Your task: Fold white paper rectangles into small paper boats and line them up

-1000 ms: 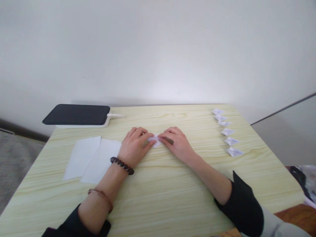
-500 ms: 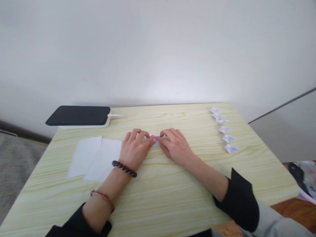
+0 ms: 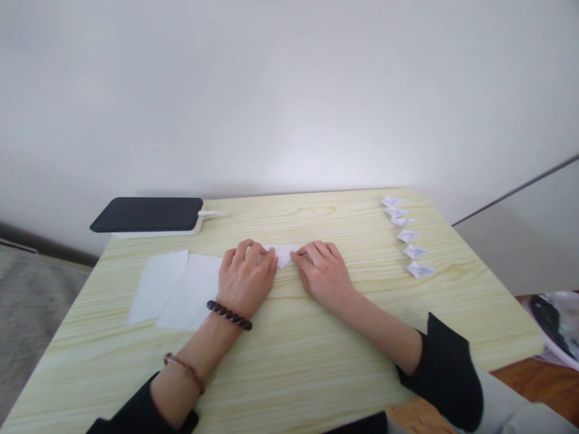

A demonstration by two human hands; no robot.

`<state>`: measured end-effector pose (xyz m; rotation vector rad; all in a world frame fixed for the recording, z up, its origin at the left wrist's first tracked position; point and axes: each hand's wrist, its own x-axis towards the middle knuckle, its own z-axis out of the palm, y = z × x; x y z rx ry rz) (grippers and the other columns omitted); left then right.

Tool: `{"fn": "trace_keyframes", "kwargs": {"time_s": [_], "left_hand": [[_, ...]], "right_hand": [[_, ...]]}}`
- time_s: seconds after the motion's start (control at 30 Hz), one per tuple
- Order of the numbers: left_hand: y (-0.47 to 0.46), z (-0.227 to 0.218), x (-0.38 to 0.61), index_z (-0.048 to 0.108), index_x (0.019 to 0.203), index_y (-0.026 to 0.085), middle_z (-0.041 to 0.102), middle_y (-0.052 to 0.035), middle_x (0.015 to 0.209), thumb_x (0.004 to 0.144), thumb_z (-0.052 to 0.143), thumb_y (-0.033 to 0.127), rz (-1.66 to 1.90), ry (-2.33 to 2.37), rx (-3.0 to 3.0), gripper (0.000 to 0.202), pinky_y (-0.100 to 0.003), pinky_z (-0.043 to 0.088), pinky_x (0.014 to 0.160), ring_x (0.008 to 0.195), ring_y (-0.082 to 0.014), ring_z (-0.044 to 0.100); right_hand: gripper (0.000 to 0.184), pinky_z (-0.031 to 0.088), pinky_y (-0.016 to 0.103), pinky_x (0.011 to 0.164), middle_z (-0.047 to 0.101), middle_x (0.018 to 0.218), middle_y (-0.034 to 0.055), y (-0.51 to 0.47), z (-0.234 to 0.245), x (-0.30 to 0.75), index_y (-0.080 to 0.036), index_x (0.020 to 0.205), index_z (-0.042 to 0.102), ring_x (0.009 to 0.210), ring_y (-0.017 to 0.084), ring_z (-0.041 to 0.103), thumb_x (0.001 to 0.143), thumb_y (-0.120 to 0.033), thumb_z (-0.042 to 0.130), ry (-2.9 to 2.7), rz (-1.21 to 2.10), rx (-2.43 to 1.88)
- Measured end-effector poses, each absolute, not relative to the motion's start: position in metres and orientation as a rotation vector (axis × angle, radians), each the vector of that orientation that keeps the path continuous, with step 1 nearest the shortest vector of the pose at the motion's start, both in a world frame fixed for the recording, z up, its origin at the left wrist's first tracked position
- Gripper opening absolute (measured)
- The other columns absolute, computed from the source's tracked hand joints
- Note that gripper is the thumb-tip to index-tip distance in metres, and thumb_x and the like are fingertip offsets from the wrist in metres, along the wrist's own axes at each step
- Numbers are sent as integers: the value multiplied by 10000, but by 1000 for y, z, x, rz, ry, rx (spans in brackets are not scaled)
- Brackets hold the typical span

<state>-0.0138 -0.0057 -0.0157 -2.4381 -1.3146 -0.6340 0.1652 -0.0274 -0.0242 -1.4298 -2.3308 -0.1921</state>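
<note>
A small folded piece of white paper (image 3: 283, 254) lies on the wooden table between my hands, its lower edge coming to a point. My left hand (image 3: 248, 271) pinches its left end between thumb and fingers. At its right end, my right hand (image 3: 322, 268) does the same, with the fingers curled. Both ends of the paper are hidden under my fingertips. Two flat white paper sheets (image 3: 158, 286) overlap on the table just left of my left hand, which covers a corner of one.
Several small folded paper pieces (image 3: 420, 269) stand in a column along the right side of the table (image 3: 289, 361). A black phone (image 3: 149, 214) with a white cable (image 3: 215, 213) rests on a white block at the back left. Behind the table rises a white wall (image 3: 289, 96).
My thumbs have slid apart from the paper's middle towards its two ends, so more of the folded paper shows. The view has shifted slightly.
</note>
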Motion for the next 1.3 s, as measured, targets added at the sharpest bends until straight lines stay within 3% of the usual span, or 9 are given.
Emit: {"fn": "trace_keyframes", "kwargs": {"time_s": [0.23, 0.4, 0.63, 1.07, 1.2, 1.3], "left_hand": [[5, -18, -20, 701, 756, 218, 667, -44, 787, 871, 542, 262, -715, -1409, -2423, 201, -352, 438, 663, 827, -229, 582], [15, -23, -20, 711, 913, 224, 675, -52, 911, 863, 554, 251, -806, -1411, -2509, 168, -363, 479, 747, 893, -229, 573], [14, -20, -18, 713, 957, 244, 688, -49, 923, 823, 568, 149, -681, -1287, -2584, 219, -403, 482, 770, 966, -271, 555], [8, -15, -18, 717, 877, 217, 670, -48, 826, 806, 567, 189, -595, -1447, -2457, 168, -399, 453, 696, 888, -271, 588], [15, -18, -19, 688, 890, 197, 663, -51, 893, 858, 518, 250, -683, -1585, -2507, 182, -390, 462, 780, 910, -248, 572], [20, -22, -20, 659, 1003, 167, 638, -84, 1001, 887, 492, 324, -671, -1652, -2543, 257, -411, 449, 845, 976, -268, 538]], "right_hand": [[221, 374, 382, 785, 650, 1043, 76, -20, -24, 166, -186, 1025, 671, 952, 233, 503, 888, -160, 498, -2272, -149, -1494], [203, 391, 389, 796, 638, 1047, 82, -9, -24, 165, -181, 970, 666, 971, 244, 501, 858, -128, 506, -2265, -117, -1526], [313, 405, 365, 805, 596, 1102, 73, -9, -23, 163, -258, 1185, 603, 976, 228, 499, 920, -175, 459, -2355, -90, -1476], [237, 453, 354, 802, 640, 979, 81, -7, -22, 170, -168, 958, 692, 918, 230, 527, 895, -116, 470, -2228, -58, -1630], [194, 451, 355, 852, 636, 999, 70, -6, -20, 172, -168, 937, 683, 936, 221, 526, 865, -142, 505, -2148, 51, -1577], [188, 447, 359, 868, 630, 999, 73, -5, -21, 174, -169, 938, 672, 939, 214, 528, 893, -214, 495, -2101, 124, -1535]]}}
